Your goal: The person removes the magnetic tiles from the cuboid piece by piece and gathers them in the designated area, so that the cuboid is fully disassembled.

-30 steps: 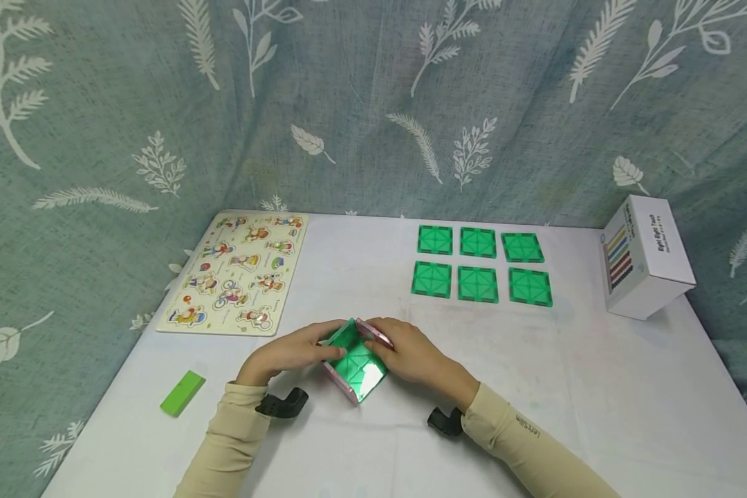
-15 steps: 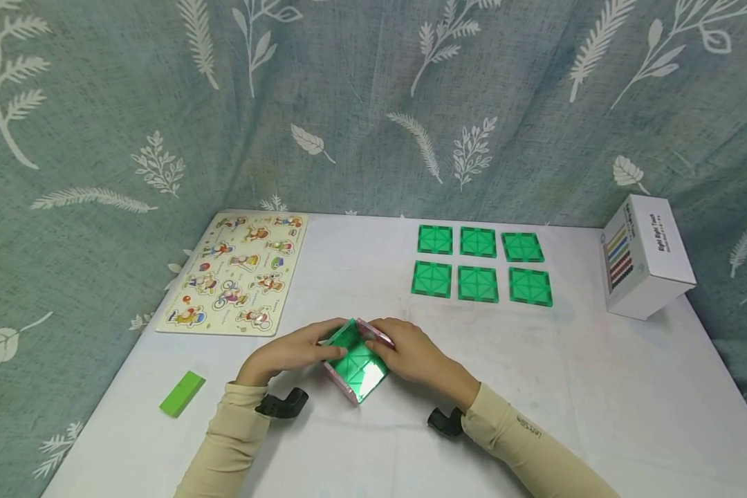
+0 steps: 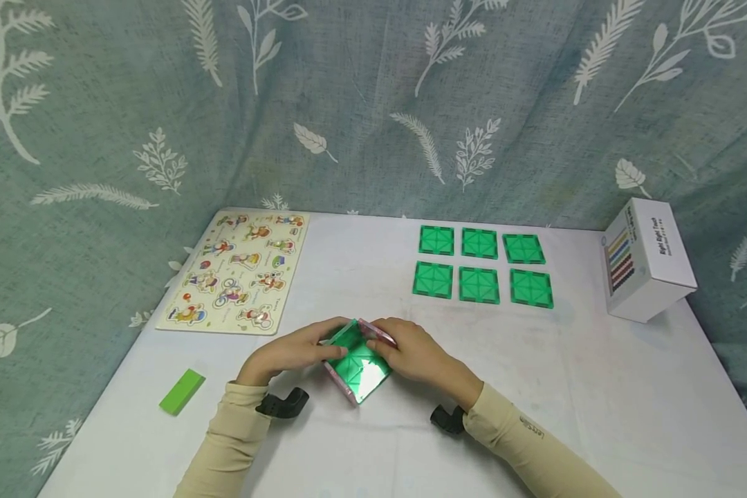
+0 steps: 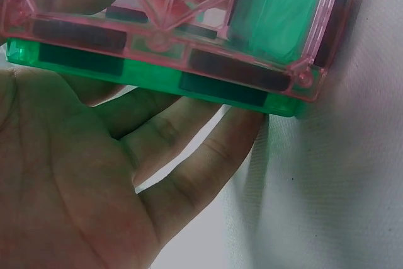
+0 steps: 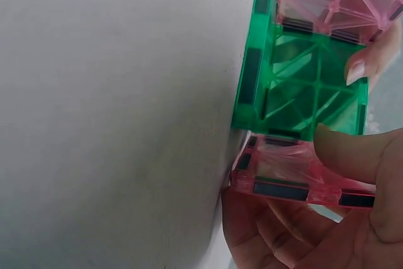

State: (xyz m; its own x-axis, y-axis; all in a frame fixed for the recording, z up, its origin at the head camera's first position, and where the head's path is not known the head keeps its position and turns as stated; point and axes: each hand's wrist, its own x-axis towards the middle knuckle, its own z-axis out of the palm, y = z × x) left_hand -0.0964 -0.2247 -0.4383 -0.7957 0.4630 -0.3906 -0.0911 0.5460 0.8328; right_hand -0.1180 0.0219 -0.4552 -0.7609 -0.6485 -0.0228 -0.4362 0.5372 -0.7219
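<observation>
A partly built box of magnetic tiles stands near the front middle of the table, with green tiles (image 3: 366,373) and pink side tiles. My left hand (image 3: 295,356) holds its left corner, thumb inside and fingers behind the green tile. In the left wrist view, a pink tile (image 4: 252,70) lies along the green tile's edge (image 4: 154,75). My right hand (image 3: 413,353) pinches the other pink tile (image 5: 283,168) between thumb and fingers, against the green tile (image 5: 302,80) in the right wrist view. The outer faces of the box are partly hidden by the hands.
Several loose green magnetic tiles (image 3: 478,285) lie in two rows at the back. A picture puzzle board (image 3: 236,270) lies at the back left and a green block (image 3: 182,392) at the left. A white box (image 3: 650,259) stands at the right, before the leaf-patterned curtain (image 3: 373,104).
The hands and the tile box hold almost the same pose. The head view has shifted very slightly.
</observation>
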